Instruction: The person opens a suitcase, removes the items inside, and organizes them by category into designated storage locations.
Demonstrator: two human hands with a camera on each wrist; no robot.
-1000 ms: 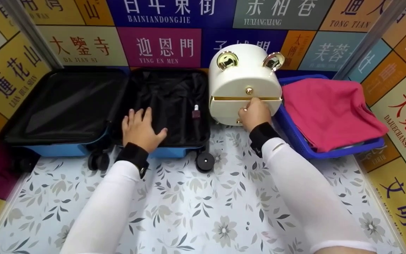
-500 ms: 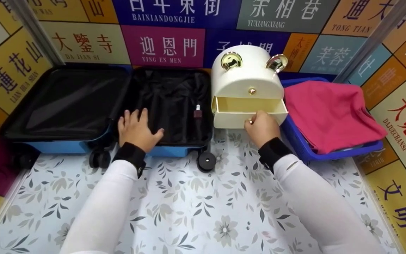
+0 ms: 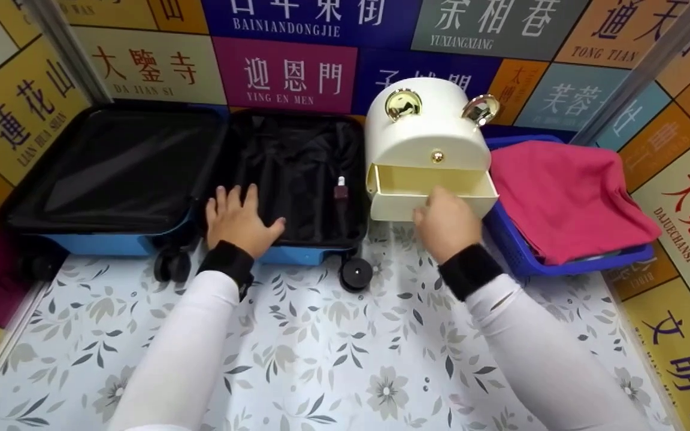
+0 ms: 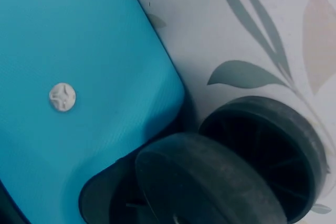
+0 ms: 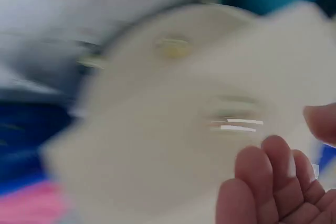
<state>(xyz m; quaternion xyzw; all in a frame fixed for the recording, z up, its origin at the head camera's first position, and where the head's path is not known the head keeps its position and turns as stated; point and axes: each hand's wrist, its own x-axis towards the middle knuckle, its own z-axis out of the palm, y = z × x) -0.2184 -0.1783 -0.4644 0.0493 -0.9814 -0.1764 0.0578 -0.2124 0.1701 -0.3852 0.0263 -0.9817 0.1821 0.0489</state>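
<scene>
A white cabinet (image 3: 429, 123) with gold round ears stands at the back, its lower drawer (image 3: 399, 203) pulled out. My right hand (image 3: 450, 224) is in front of the drawer. In the right wrist view its fingers (image 5: 254, 169) are loosely bent and the thumb is apart from them; the blurred drawer knob (image 5: 236, 114) lies free beyond the fingertips. My left hand (image 3: 240, 221) spreads its fingers over the front left part of the open suitcase half (image 3: 297, 161). A small dark red bottle with a white cap (image 3: 341, 190) lies in that half.
The suitcase's other half (image 3: 123, 173), with a black cover, lies at left. Black wheels (image 3: 356, 274) jut out in front. At right a blue basket (image 3: 584, 268) holds a pink cloth (image 3: 572, 200). Printed panels wall in the flowered surface (image 3: 321, 359).
The lower drawer came out toward me, pulled by my right hand at its knob. The fingers have since come off the knob. My left hand stays at the suitcase.
</scene>
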